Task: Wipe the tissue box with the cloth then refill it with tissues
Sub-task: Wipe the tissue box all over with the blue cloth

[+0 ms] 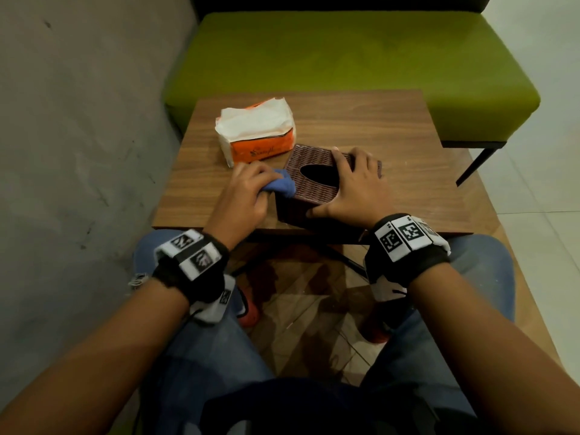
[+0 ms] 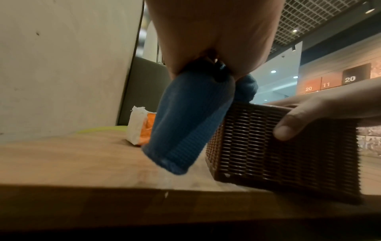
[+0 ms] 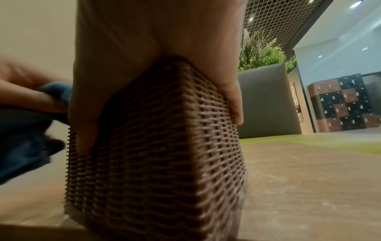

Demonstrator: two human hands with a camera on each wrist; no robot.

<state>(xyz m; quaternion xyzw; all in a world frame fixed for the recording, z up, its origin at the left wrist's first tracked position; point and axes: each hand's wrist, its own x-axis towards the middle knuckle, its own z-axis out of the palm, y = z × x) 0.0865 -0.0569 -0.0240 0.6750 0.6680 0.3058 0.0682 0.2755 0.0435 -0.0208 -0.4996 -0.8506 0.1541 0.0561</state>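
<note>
A dark brown woven tissue box [image 1: 310, 161] with an oval slot on top stands near the wooden table's front edge. My right hand [image 1: 351, 186] grips it from above, thumb on the near side [image 3: 86, 130], fingers over the far edge. My left hand [image 1: 248, 189] holds a bunched blue cloth [image 1: 282, 183] against the box's left side; in the left wrist view the cloth [image 2: 185, 127] hangs down along the box [image 2: 278, 151]. An open orange pack of white tissues [image 1: 255, 130] lies behind, at the left.
The small wooden table [image 1: 408, 171] has bare surface to the right of the box. A green bench [image 1: 345, 54] stands behind it and a grey wall [image 1: 78, 120] runs close on the left. My knees sit under the table's front edge.
</note>
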